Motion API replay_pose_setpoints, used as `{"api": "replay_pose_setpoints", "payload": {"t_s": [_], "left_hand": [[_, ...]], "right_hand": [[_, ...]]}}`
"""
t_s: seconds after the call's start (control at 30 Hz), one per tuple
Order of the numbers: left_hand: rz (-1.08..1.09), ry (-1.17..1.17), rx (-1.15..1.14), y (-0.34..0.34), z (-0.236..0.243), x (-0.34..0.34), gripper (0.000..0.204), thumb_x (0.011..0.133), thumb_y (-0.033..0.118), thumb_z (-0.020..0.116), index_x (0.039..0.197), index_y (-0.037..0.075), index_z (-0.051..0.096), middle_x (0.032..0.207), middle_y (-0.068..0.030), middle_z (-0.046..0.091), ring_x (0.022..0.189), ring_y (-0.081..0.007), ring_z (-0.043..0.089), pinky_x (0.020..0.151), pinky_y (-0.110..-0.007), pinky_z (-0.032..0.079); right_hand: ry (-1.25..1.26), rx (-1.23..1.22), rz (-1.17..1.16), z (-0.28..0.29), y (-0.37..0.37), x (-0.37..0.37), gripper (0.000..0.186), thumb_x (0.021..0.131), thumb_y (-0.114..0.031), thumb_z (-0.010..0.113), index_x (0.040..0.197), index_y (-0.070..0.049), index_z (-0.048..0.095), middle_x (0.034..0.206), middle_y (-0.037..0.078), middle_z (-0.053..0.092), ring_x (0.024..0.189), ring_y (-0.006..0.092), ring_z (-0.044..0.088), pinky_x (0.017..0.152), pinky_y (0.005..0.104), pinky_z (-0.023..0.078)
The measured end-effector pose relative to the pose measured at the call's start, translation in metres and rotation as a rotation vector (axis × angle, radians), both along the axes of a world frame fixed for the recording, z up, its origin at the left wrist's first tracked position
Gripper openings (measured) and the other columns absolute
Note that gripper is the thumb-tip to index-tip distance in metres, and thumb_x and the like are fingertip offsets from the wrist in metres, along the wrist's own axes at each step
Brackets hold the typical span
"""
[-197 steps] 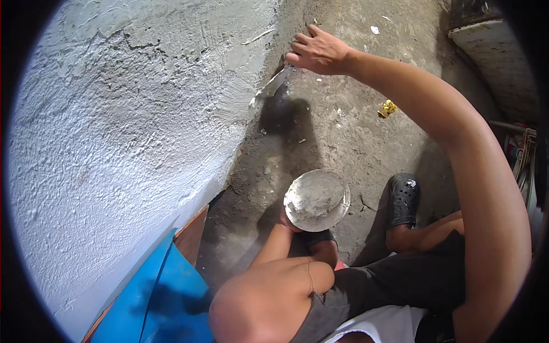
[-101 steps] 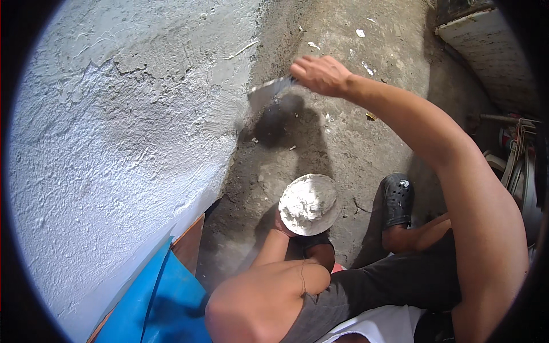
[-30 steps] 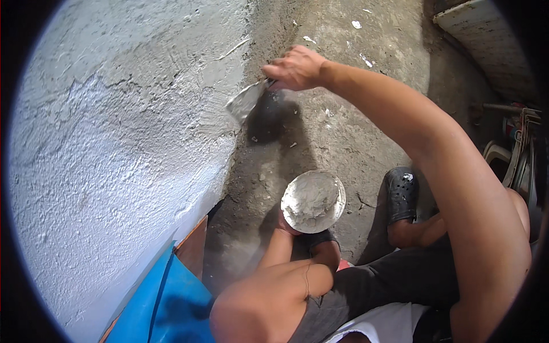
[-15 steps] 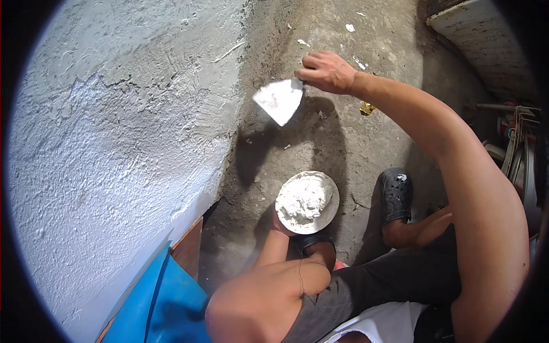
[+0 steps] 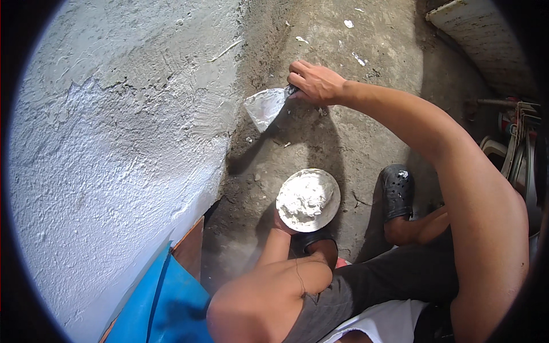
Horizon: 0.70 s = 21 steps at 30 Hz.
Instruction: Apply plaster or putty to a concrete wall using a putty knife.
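Note:
My right hand (image 5: pixel 317 83) is closed around the dark handle of a putty knife (image 5: pixel 265 108). Its wide, flared blade is smeared white and points toward the foot of the wall (image 5: pixel 131 154), close to it; whether it touches cannot be made out. Low in front of me, my left hand (image 5: pixel 282 222) holds a round, shallow bowl (image 5: pixel 330 214) from beneath, its fingers mostly hidden. A lumpy heap of white putty (image 5: pixel 306 194) fills much of the bowl. White coating covers the lower, nearer part of the wall, while higher up it looks grey and rough.
A blue sheet (image 5: pixel 177 300) with a brown board edge leans at the wall's near end. White flecks spot the concrete floor (image 5: pixel 366 137). My dark clog (image 5: pixel 397 191) stands right of the bowl. Wire racks and assorted items (image 5: pixel 517 143) crowd the far right edge.
The putty knife in my right hand has moved left and slightly nearer to me, toward the wall, its blade turned. The bowl in my left hand has barely moved.

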<state>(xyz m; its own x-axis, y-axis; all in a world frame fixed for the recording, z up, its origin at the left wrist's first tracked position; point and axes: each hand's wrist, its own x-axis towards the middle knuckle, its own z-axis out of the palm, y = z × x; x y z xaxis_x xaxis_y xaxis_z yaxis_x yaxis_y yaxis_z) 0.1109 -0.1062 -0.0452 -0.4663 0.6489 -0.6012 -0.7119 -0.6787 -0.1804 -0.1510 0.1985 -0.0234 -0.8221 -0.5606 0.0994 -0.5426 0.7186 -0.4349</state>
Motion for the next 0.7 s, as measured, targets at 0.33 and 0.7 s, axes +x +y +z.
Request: {"api": "replay_pose_setpoints", "payload": {"t_s": [0.33, 0.7], "left_hand": [[0.031, -0.031, 0.072, -0.006, -0.008, 0.003, 0.061, 0.107, 0.045, 0.035, 0.154, 0.007, 0.042, 0.154, -0.0171, 0.048, 0.140, -0.0365, 0.048, 0.117, -0.054, 0.040], [0.036, 0.023, 0.217, 0.000, 0.005, -0.004, 0.064, 0.107, 0.049, 0.030, 0.157, 0.009, 0.036, 0.159, -0.0162, 0.042, 0.145, -0.0372, 0.042, 0.121, -0.056, 0.032]], "right_hand": [[0.004, 0.022, 0.066, 0.007, -0.015, -0.006, 0.034, 0.101, -0.039, 0.058, 0.112, -0.008, 0.051, 0.108, 0.012, 0.061, 0.107, 0.0326, 0.063, 0.081, 0.0441, 0.058], [-0.131, 0.424, -0.093, 0.026, -0.041, -0.038, 0.013, 0.105, -0.010, 0.042, 0.111, -0.001, 0.047, 0.106, 0.016, 0.059, 0.098, 0.0280, 0.062, 0.078, 0.0363, 0.062]]}}
